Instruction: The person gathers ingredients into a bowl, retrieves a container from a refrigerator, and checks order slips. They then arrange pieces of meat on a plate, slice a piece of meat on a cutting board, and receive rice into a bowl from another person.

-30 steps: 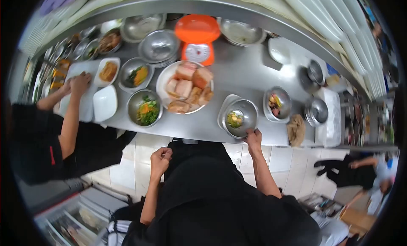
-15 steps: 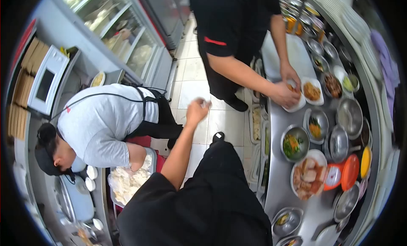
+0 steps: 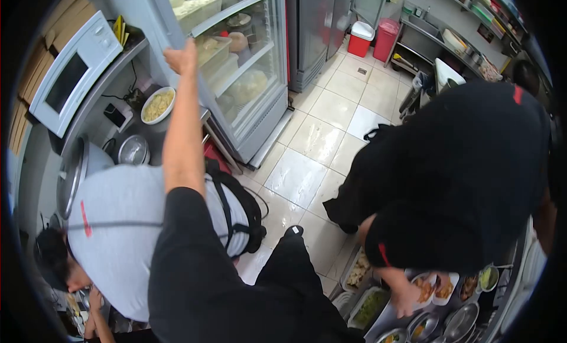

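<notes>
My left arm reaches up and forward to a glass-fronted refrigerator (image 3: 254, 130). My left hand (image 3: 182, 58) is at the pale frame on the left side of its glass door (image 3: 158, 25), fingers curled against the edge. Behind the glass, shelves hold white tubs (image 3: 204, 9), a clear bag of pale food (image 3: 245, 86) and other containers. My right hand is out of view.
At left, a person in a grey shirt (image 3: 118, 236) bends over close to my arm. A person in black (image 3: 455, 183) leans over the counter at right. A white microwave (image 3: 74, 74) and a bowl of pale yellow pieces (image 3: 158, 105) stand near the refrigerator. The tiled floor (image 3: 313, 124) looks wet.
My view has swung left and toward the refrigerator. My left hand has gone from mid-air over the floor to the refrigerator door's frame. The person in black now bends lower over the counter.
</notes>
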Available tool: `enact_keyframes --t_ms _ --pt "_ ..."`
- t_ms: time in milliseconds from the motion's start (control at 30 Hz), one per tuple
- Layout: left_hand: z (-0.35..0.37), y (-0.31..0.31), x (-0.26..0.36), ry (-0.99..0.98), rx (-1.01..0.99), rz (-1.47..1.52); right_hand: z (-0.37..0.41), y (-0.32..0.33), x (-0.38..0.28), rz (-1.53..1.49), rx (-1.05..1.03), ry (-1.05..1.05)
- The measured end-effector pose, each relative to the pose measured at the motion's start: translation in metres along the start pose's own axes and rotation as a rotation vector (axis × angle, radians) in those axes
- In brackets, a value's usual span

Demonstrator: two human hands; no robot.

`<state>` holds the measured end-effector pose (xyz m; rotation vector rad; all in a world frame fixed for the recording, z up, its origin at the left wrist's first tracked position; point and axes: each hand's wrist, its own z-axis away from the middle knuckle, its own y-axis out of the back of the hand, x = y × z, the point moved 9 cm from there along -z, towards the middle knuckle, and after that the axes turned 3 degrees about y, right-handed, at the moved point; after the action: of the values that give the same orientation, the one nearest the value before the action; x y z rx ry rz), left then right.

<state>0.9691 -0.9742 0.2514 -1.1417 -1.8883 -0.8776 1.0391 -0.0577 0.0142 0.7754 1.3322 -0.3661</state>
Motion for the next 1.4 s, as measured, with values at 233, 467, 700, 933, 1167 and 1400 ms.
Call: enact_keyframes --t_ms 233,467,700,933,1167,1400 --pt "-0.099 -0.02 0.055 -0.275 0.212 -0.142 -0.016 -0.108 -0.054 0.004 -0.122 0.013" --pt "-0.094 -0.017 0.063 -0.326 0.188 -0.244 -0.048 -0.155 -0.072 0.001 -0.251 0.038" --pt "-0.035 0.003 0.086 -0.337 0.274 -0.237 -0.063 -0.2 -0.08 -0.02 -0.358 0.032" --pt "0.084 -0.001 0.144 -0.571 0.03 -0.017 -0.067 -0.237 -0.077 -0.011 -0.466 0.004" --pt "0.218 -0.032 0.184 -0.974 0.062 0.278 -0.047 -0.312 -0.079 0.001 -0.559 -0.02" --pt "0.313 -0.094 0.21 -1.032 -0.278 0.735 -0.006 -0.397 -0.086 0.023 -0.623 -0.104"
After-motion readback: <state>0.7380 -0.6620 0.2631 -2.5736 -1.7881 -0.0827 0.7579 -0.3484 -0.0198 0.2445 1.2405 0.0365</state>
